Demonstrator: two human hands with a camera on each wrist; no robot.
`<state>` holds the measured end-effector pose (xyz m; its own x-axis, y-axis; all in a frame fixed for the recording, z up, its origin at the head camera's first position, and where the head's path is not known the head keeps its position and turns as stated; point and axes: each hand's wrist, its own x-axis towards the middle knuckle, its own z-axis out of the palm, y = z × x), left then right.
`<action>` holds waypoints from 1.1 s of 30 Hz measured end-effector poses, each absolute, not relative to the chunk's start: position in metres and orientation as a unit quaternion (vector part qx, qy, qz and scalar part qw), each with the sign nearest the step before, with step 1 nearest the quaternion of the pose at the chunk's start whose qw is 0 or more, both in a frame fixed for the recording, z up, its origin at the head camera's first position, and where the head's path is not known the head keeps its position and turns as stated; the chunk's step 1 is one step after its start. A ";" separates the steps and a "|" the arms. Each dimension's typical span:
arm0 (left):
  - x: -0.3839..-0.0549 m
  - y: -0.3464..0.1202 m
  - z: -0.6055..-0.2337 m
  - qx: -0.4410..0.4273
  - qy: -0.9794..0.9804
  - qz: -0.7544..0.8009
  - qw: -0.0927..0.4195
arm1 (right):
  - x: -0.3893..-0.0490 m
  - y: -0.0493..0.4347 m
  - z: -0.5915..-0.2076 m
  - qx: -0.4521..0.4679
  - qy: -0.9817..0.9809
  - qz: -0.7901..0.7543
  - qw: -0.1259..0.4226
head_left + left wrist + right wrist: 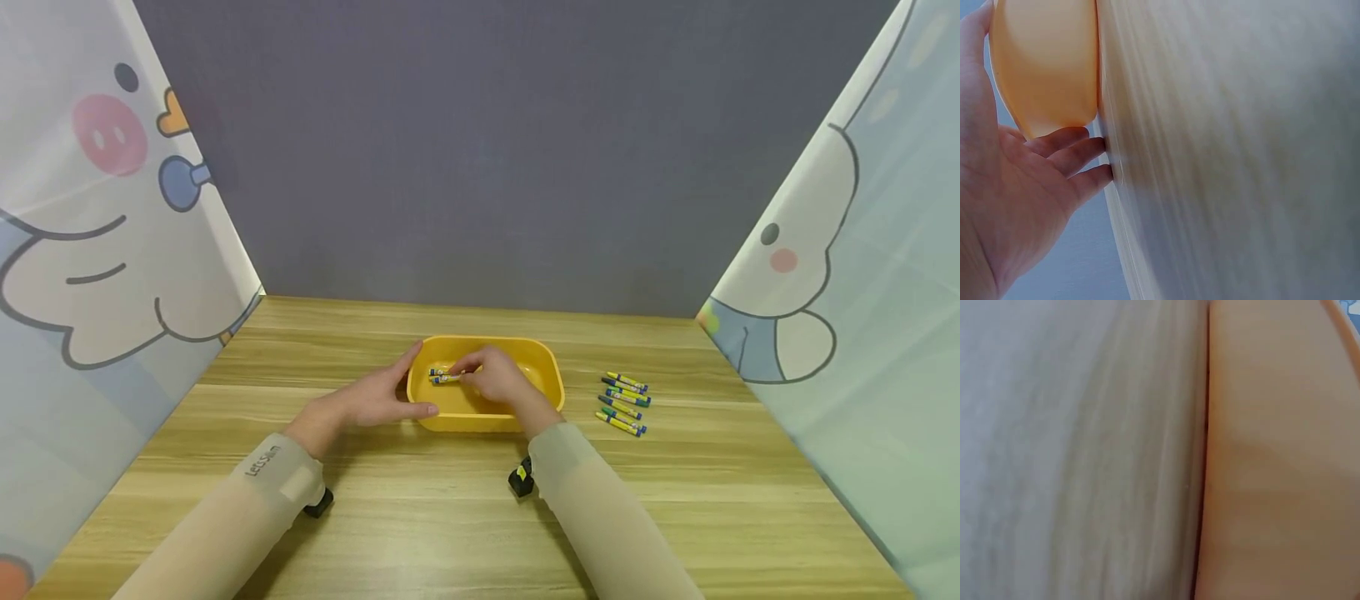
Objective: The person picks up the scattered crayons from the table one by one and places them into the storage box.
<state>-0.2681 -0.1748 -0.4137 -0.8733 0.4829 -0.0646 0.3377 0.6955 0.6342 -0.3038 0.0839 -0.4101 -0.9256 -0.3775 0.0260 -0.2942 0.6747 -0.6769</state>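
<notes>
A yellow plastic bin [468,423] sits on the table, with crayons in yellow-and-blue wrappers in its left part. My left hand [375,398] spans the bin's left end, thumb along the front rim and fingers toward the back corner. In the left wrist view its relaxed fingers [1075,156] lie against the bin's side [1047,69]. Reaching over the front rim, my right hand [497,377] pinches the end of a crayon [446,379] low inside the bin. In the right wrist view only the bin's outer wall [1279,450] and table show; the hand is hidden.
Right of the bin, several crayons [625,398] lie in a loose column on the wooden table [420,517]. A grey panel [480,167] stands behind the table, with cartoon-printed curtains [885,250] along both sides. Black wrist devices [521,478] hang under the sleeves.
</notes>
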 end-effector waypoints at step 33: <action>-0.267 -0.175 -0.412 0.223 0.912 0.324 0.117 | -0.300 0.084 -0.403 -0.171 0.911 -0.370 0.067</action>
<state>-0.2667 -0.1745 -0.4121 -0.8732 0.4824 -0.0696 0.3302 0.6905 0.6435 -0.3003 0.0839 -0.4031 -0.9326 -0.3609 0.0046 -0.2618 0.6677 -0.6968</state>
